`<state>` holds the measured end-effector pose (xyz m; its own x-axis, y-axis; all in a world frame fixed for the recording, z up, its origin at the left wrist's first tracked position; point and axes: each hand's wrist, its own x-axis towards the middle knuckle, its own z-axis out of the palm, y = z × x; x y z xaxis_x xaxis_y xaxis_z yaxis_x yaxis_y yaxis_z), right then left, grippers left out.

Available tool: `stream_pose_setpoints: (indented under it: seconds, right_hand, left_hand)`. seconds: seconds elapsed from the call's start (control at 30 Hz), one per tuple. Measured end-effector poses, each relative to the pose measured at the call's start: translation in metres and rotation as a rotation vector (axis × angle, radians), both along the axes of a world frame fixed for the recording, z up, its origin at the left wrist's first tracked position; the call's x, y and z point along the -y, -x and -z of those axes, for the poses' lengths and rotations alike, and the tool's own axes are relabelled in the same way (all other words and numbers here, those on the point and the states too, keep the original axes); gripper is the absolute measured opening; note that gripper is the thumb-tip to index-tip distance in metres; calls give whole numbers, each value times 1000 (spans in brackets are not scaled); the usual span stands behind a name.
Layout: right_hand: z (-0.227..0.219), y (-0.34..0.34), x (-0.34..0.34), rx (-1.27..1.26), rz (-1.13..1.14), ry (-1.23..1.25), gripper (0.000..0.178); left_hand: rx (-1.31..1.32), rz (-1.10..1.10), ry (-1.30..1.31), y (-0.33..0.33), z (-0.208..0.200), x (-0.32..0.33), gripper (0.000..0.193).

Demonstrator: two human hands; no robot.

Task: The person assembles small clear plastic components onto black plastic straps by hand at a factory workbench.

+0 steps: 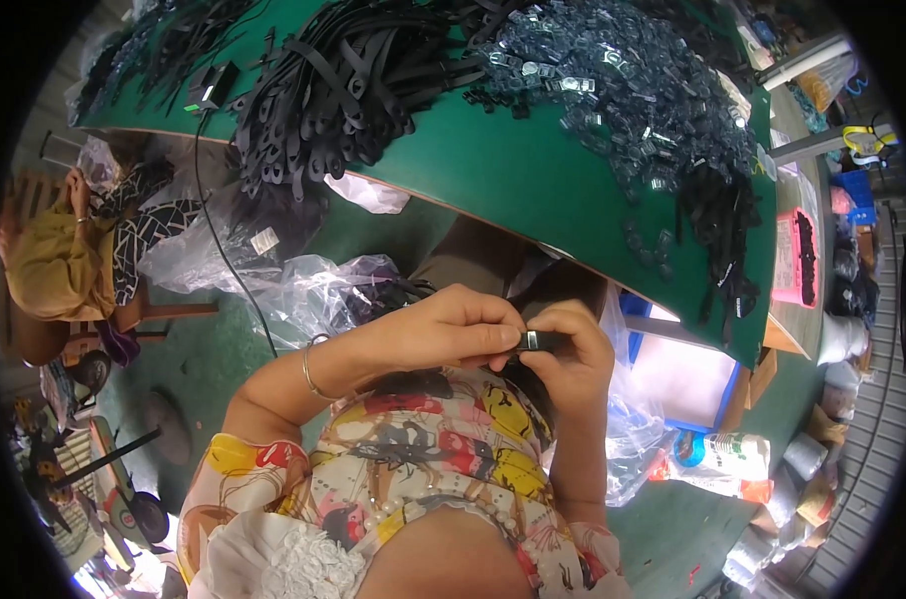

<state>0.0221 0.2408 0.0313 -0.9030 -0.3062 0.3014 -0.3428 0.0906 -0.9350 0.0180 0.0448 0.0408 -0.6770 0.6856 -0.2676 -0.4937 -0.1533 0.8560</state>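
In front of my chest, my two hands meet over a small dark clip (530, 341) with a shiny face. My right hand (580, 351) pinches it between thumb and forefinger. The closed fingertips of my left hand (465, 329) press against its other side, partly hiding it. Whether a strap is joined to the clip, I cannot tell. Beyond my hands, on the green table (473, 170), lie a big heap of clear bluish plastic clips (613, 90) and a heap of black straps with looped ends (338, 95).
More black straps (717, 235) hang at the table's right end. A small black box (212, 88) trails a cable on the left. Clear plastic bags (308, 295) and a blue-edged bin (687, 374) are below the table. Another person (69, 255) sits at far left.
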Motion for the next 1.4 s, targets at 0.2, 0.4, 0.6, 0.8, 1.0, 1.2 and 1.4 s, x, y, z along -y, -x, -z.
stream_pose_setpoints:
  seconds: [0.2,0.4,0.6,0.8,1.0,1.2,1.4]
  right_hand:
    - [-20,5,-19,135,19,-166,29]
    - [-25,-3,-54,115,109,-351,27]
    - [12,-28,-88,336,157,-474,23]
    - [49,-35,-104,93,66,-723,23]
    - [14,44,-150,-93,700,-507,11]
    - [0,129,-194,-92,965,-857,23]
    - [8,143,-243,9,927,-977,20]
  left_hand:
    - [-73,31,73,6,-5,5,36]
    - [-285,168,222,16,-11,16,33]
    - [-388,310,450,12,26,33,32]
    - [-652,241,836,-22,89,51,33]
    - [-958,81,859,-22,67,53,33]
    - [-841,-101,814,0,28,58,24]
    - [-1130,-626,871,60,-16,91,13]
